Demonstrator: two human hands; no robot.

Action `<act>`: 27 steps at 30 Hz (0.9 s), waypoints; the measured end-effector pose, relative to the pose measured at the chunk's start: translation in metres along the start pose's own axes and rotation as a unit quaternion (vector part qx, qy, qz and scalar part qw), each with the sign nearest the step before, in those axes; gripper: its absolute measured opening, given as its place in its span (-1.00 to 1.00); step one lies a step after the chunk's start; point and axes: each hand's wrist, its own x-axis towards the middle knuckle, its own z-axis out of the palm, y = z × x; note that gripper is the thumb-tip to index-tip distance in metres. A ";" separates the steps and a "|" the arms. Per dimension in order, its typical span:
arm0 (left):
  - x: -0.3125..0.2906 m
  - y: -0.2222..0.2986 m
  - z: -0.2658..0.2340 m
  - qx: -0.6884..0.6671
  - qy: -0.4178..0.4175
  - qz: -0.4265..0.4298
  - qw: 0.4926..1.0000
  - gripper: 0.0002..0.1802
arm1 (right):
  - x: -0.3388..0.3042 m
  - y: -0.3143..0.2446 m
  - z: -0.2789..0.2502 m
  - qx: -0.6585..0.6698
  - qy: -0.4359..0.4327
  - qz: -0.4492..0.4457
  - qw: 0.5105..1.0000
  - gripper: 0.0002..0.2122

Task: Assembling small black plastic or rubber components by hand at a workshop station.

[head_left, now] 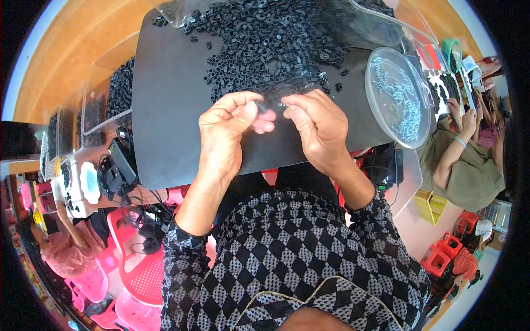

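Note:
My left hand (222, 129) pinches a small black plastic part (261, 106) between thumb and fingers, above the near side of a dark tabletop (171, 110). Facing it, my right hand (323, 124) is closed at the fingertips on a tiny shiny piece (282, 103), too small to name. A narrow gap separates the two. Just beyond both hands spreads a big heap of similar black plastic parts (270, 47). To the right lies a round clear plastic dish (380, 122) holding many tiny silvery-blue pieces (407, 105).
Clear bins of black parts (120, 88) stand at the left, beside a black box with cables (122, 157). A transparent container (381, 22) rests at the far right. A pink chair (138, 270) is at lower left. Another person (464, 160) sits at right.

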 end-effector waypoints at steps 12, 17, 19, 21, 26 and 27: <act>-0.009 -0.005 0.008 -0.023 0.041 0.059 0.997 -0.77 | 0.000 -0.013 0.007 0.011 -0.003 -0.007 1.000 -0.87; -0.013 -0.008 0.008 -0.043 0.034 0.043 0.998 -0.79 | 0.000 -0.010 0.011 -0.001 0.001 -0.032 0.999 -0.81; -0.014 -0.011 0.006 -0.043 0.025 0.045 0.998 -0.80 | 0.000 -0.008 0.011 -0.022 -0.001 -0.049 0.999 -0.80; -0.016 -0.012 0.005 -0.030 0.021 0.045 0.998 -0.82 | 0.001 -0.010 0.011 -0.023 -0.009 -0.044 0.999 -0.79; -0.017 -0.012 0.005 -0.027 0.030 0.056 0.998 -0.82 | 0.003 -0.013 0.010 -0.003 -0.020 -0.014 1.000 -0.79; -0.017 -0.013 0.004 -0.026 0.031 0.058 0.997 -0.81 | 0.003 -0.012 0.010 0.011 -0.022 -0.005 1.000 -0.79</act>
